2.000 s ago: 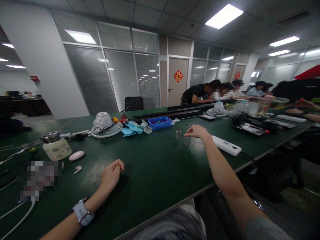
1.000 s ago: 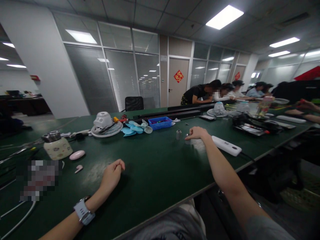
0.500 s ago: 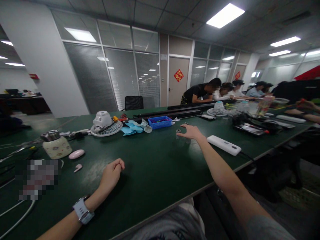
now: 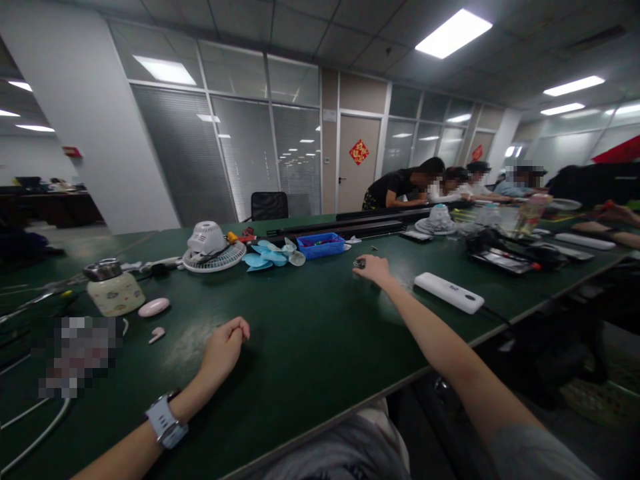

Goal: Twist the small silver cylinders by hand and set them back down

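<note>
My right hand (image 4: 374,269) reaches far out over the green table (image 4: 310,333), its fingers curled round a small metal cylinder (image 4: 359,263) that shows at the fingertips. A second small cylinder seen earlier is hidden under the hand. My left hand (image 4: 225,347) rests on the table near me in a loose fist with nothing in it; a white watch (image 4: 165,423) is on that wrist.
A white power strip (image 4: 449,292) lies right of my right hand. Behind it are a blue tray (image 4: 320,245), a pale blue fan blade (image 4: 267,255) and a white fan (image 4: 213,248). A jar (image 4: 113,288) and pink case (image 4: 153,307) sit left. Other people work at the far right.
My right hand let go of its pinch on one cylinder, moved left and a little farther out, and closed over the other cylinder. My left hand has not moved.
</note>
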Action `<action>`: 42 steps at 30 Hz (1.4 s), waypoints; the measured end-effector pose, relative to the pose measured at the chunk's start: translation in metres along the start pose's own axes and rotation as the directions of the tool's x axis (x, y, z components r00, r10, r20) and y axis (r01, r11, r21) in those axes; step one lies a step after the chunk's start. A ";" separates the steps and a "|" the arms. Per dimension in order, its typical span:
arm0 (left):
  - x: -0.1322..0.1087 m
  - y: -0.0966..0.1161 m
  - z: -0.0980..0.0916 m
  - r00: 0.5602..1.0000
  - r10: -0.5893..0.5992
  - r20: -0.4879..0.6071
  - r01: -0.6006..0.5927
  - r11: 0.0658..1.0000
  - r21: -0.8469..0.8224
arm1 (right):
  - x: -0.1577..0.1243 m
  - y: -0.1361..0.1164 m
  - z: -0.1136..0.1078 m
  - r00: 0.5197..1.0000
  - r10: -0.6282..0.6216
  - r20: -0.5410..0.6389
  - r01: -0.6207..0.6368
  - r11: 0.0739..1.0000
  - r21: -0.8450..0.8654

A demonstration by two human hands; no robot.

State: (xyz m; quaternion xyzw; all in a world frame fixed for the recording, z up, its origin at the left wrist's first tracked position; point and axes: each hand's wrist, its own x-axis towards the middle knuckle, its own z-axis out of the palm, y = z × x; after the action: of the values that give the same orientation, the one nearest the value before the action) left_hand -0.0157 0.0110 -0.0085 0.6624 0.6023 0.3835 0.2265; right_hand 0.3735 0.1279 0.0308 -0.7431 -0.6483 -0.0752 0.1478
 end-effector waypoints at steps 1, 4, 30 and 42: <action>0.000 0.000 0.000 1.000 0.001 0.002 -0.001 1.000 0.003 | 0.001 0.000 0.000 1.000 0.013 0.001 -0.013 1.000 0.004; 0.000 0.001 0.000 1.000 0.013 0.008 -0.013 1.000 0.011 | 0.004 0.002 -0.001 0.998 0.055 0.019 -0.056 0.997 0.049; -0.022 0.028 0.007 0.953 0.297 -0.067 -0.301 0.951 -0.068 | -0.135 -0.151 -0.002 0.692 -0.685 -0.229 0.631 0.419 0.653; -0.011 0.026 0.016 0.966 0.240 -0.094 -0.255 0.943 -0.213 | -0.134 -0.152 0.005 0.732 -0.639 -0.234 0.582 0.411 0.701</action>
State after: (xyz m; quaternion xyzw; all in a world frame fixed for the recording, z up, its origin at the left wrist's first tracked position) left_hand 0.0129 -0.0012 -0.0008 0.6899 0.4748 0.4960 0.2292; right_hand 0.2036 0.0209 0.0042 -0.3307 -0.8501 0.1704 0.3728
